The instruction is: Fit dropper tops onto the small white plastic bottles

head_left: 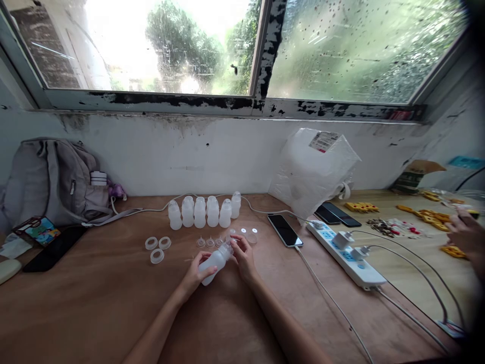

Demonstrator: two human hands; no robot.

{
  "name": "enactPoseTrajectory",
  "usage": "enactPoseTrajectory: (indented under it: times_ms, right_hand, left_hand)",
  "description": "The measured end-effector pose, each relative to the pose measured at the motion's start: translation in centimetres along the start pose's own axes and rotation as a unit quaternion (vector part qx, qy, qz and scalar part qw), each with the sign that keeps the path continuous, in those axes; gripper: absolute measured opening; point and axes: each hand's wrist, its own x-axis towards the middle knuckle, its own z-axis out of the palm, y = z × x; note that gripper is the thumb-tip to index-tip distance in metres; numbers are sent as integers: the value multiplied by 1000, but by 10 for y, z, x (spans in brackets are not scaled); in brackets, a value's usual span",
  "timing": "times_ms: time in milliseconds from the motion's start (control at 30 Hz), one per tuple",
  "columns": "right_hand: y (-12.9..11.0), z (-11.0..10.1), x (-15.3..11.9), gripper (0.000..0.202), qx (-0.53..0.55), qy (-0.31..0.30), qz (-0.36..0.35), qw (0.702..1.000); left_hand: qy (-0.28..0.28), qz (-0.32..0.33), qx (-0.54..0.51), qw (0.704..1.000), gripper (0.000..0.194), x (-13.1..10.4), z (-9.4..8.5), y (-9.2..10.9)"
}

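Note:
Tilted up to the right, a translucent white baby bottle (pixel 216 263) rests in my left hand (pixel 196 275), whose fingers wrap its body. My right hand (pixel 244 257) closes its fingertips on the bottle's top end; the exact piece under them is partly hidden. Just behind my hands lie several clear silicone nipples (pixel 210 242) in a row. White discs (pixel 254 231) and a clear round piece (pixel 252 238) sit beyond my right hand. Three white collar rings (pixel 156 256) lie to the left. Several more baby bottles (pixel 200 212) stand upright at the back.
A charging phone (pixel 285 230) and a power strip (pixel 346 255) with cables lie to the right. Behind them leans a plastic bag (pixel 312 172). A backpack (pixel 56 177) and black phone (pixel 55 248) are left. Another person's hand (pixel 464 235) is near yellow parts (pixel 428 217).

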Motion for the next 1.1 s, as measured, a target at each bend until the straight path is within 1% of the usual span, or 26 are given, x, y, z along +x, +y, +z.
enactPoseTrajectory:
  times_ms: [200,333,567,700,800,933,1100]
  right_hand:
    - [-1,1,-1,24,13,-14,15,1000]
    - [-1,0,-2,23,20,-30,21,999]
    - [0,0,-4,26,11,-27,34,999]
    - [3,-1,-5,25,-3,-33,35,999]
    - [7,-1,-6,25,-28,-24,21,999]
    - [10,1,-10,25,-39,-12,0,999]
    - [10,4,-14,26,-29,-18,14,999]
  left_hand:
    - [3,-11,-10,1000,38,0,0,-1]
    - [5,-5,-7,1000,36,1,0,-2]
    - [41,23,0,999,34,0,3,-3]
    - [53,44,23,997,31,-3,6,-3]
    - [66,46,32,996,30,-6,9,-2]
    - [97,45,27,994,32,-9,11,-1]
    - [108,53,39,992,32,-11,13,-2]
